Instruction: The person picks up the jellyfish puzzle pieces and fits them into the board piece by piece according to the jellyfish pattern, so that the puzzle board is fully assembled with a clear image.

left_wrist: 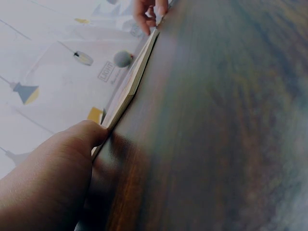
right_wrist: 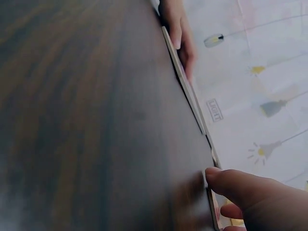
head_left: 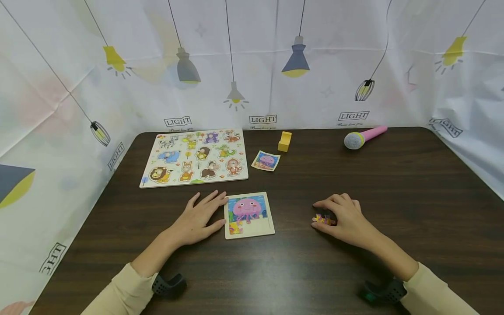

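A square wooden jigsaw tray (head_left: 260, 227) with a pink jellyfish picture lies at the middle of the table; its lower right part is bare wood. My left hand (head_left: 202, 218) rests at the tray's left edge with spread, fairly straight fingers, and the thumb touches that edge in the left wrist view. To the right of the tray, my right hand (head_left: 346, 221) has its thumb and fingers curled round several small colourful puzzle pieces (head_left: 323, 219) at the tabletop. Their exact number is hidden by the hand.
A large white animal puzzle board (head_left: 193, 180) lies at the back left. Beside it are a small jellyfish picture card (head_left: 265, 161) and a yellow block (head_left: 284, 141). A pink toy microphone (head_left: 365, 137) lies at the back right, before a lamp-print curtain (head_left: 327, 57).
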`<state>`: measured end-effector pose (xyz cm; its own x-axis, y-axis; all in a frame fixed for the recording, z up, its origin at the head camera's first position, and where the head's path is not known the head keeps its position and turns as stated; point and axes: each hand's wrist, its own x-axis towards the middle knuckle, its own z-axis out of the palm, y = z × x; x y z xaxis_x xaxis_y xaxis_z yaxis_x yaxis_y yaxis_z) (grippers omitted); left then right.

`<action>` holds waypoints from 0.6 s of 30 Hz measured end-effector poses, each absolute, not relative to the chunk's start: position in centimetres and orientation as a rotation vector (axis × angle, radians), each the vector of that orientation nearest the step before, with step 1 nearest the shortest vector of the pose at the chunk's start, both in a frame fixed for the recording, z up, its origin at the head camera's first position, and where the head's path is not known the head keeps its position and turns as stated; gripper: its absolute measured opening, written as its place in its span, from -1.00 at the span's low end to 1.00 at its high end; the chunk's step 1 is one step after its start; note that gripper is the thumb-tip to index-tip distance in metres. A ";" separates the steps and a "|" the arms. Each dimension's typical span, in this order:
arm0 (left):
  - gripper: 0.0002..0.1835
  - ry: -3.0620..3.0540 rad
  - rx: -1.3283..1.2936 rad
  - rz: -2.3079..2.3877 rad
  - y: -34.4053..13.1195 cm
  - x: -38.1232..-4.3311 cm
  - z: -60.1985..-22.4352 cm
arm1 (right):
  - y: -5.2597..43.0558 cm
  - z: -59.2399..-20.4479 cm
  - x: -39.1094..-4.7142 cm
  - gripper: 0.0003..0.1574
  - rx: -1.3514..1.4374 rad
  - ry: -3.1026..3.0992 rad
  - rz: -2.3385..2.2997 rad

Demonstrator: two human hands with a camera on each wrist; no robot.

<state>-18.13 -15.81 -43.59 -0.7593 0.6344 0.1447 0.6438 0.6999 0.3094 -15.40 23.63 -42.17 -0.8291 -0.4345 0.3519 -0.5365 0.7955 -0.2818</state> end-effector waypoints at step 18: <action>-0.36 -2.872 -1.081 -0.535 -15.8 -18.1 -43.7 | 24.2 -42.6 -14.9 -0.67 0.792 -2.684 0.676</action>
<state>-18.13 -15.80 -43.69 -0.7587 0.6354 0.1438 0.6446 0.7001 0.3072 -14.89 24.24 -42.62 -0.8171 -0.4431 0.3687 -0.5649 0.7428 -0.3593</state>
